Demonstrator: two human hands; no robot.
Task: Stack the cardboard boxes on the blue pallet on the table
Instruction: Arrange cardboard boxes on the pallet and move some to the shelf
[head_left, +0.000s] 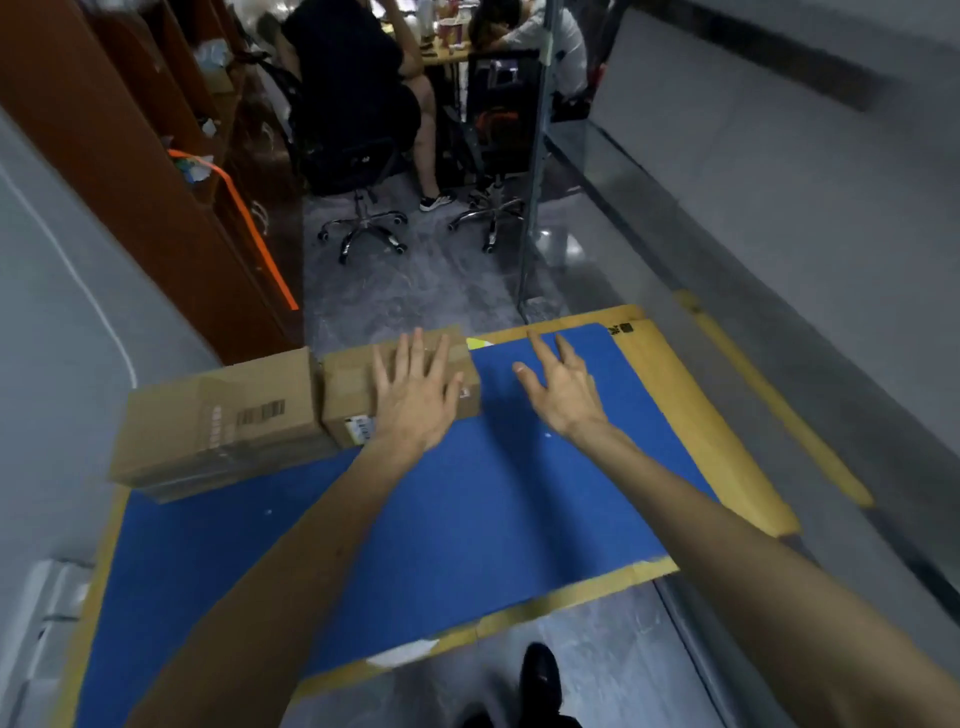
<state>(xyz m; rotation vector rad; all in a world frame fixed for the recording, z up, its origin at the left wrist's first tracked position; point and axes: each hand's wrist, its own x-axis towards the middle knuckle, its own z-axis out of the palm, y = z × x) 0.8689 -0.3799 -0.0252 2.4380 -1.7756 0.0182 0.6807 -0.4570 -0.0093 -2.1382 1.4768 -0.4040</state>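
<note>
Now L hand (415, 395) flat atop box (358, 384).

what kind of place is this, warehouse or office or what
Probably an office or small workroom, not a warehouse: people sit on wheeled office chairs at a cluttered desk, beside a wooden shelf unit. Two cardboard boxes sit on a blue pallet up front.

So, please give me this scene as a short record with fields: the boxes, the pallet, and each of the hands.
boxes: two, side by side at the far left of the pallet, none stacked
larger box: left one, barcode label on top
smaller box: right one
blue pallet: mostly bare
left hand: flat on the smaller box, fingers spread
right hand: open, above the pallet, holds nothing
</note>
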